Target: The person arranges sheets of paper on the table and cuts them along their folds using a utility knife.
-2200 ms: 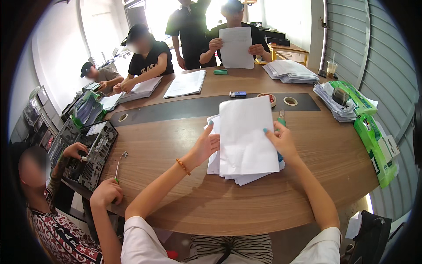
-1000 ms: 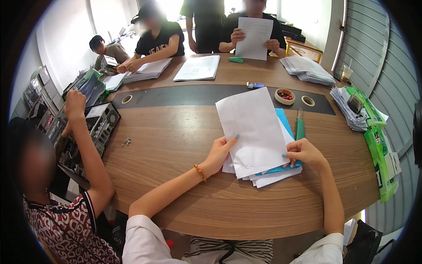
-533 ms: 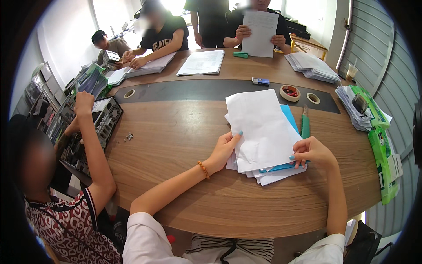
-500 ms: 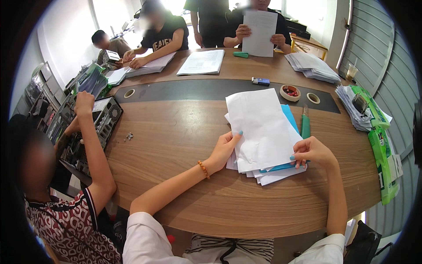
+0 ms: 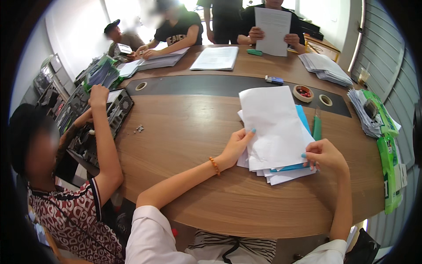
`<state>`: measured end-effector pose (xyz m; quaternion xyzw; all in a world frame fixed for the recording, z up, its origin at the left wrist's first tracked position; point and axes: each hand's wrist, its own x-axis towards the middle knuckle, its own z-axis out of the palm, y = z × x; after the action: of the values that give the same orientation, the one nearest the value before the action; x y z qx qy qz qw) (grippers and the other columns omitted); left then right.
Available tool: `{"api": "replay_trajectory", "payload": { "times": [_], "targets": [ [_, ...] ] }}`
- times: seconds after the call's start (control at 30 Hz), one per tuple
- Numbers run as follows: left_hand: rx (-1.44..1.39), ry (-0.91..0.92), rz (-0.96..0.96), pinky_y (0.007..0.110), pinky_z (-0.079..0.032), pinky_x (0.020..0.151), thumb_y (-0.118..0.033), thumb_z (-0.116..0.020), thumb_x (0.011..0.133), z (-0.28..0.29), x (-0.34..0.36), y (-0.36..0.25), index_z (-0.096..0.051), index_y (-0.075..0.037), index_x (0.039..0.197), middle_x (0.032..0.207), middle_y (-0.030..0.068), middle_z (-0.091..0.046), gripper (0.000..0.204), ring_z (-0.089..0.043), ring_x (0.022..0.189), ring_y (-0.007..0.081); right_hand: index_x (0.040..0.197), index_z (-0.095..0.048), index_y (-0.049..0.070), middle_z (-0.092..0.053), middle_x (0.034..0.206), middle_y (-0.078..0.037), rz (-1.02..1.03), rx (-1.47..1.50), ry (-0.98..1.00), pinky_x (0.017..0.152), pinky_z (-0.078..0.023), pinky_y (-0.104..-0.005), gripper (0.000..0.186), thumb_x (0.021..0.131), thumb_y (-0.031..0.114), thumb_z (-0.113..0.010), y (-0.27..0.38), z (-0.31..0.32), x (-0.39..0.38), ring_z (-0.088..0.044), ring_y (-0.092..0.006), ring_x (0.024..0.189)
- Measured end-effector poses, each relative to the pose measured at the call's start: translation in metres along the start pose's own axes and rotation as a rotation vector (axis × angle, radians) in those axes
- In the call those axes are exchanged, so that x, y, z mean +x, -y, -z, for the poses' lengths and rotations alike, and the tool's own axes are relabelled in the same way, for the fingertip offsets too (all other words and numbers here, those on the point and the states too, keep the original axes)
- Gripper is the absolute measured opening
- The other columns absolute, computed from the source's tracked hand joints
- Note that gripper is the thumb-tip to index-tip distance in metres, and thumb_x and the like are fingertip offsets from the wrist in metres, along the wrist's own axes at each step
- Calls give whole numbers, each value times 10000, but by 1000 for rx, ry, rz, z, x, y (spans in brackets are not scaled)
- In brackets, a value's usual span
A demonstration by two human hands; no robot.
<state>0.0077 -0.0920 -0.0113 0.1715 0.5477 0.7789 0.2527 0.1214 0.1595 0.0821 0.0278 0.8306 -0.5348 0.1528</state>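
Note:
A stack of white sheets (image 5: 274,127) with a blue sheet tucked in it lies on the round wooden table (image 5: 189,132) in front of me. My left hand (image 5: 235,147) grips the stack's left edge, thumb on top. My right hand (image 5: 325,155) pinches the lower right corner of the sheets, near where the blue sheet (image 5: 303,118) shows. A green pen (image 5: 317,127) lies on the table just right of the stack, beside my right hand.
A person at my left (image 5: 66,185) reaches into an open computer case (image 5: 94,119). Across the table, other people handle paper piles (image 5: 216,58). Tape rolls (image 5: 303,93), a paper pile (image 5: 323,68) and green packages (image 5: 387,145) lie at the right.
The top sheet, held up earlier, now lies on the stack. My right hand moved from the top right down to the lower right corner. The person at my left raised an arm over the case.

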Motion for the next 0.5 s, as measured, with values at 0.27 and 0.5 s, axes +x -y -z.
{"api": "replay_trajectory", "payload": {
  "times": [0.27, 0.5],
  "targets": [
    [7, 30, 10, 238, -489, 757, -266, -473, 934, -2, -3, -3, -524, -3, 1105, 1017, 61, -602, 318, -573, 879, 77, 792, -605, -20, -602, 616, -42, 113, -9, -204, 372, -318, -170, 93, 786, 69, -632, -6, -9, 7, -543, -67, 485],
    [13, 25, -10, 236, -489, 766, -274, -478, 931, -3, -2, -2, -530, 2, 1107, 1010, 62, -608, 331, -577, 884, 77, 724, -583, -1, -566, 557, -21, 122, 89, -165, 367, -302, -160, 75, 766, 23, -640, -10, -9, 10, -490, -40, 447]
  ]
}}
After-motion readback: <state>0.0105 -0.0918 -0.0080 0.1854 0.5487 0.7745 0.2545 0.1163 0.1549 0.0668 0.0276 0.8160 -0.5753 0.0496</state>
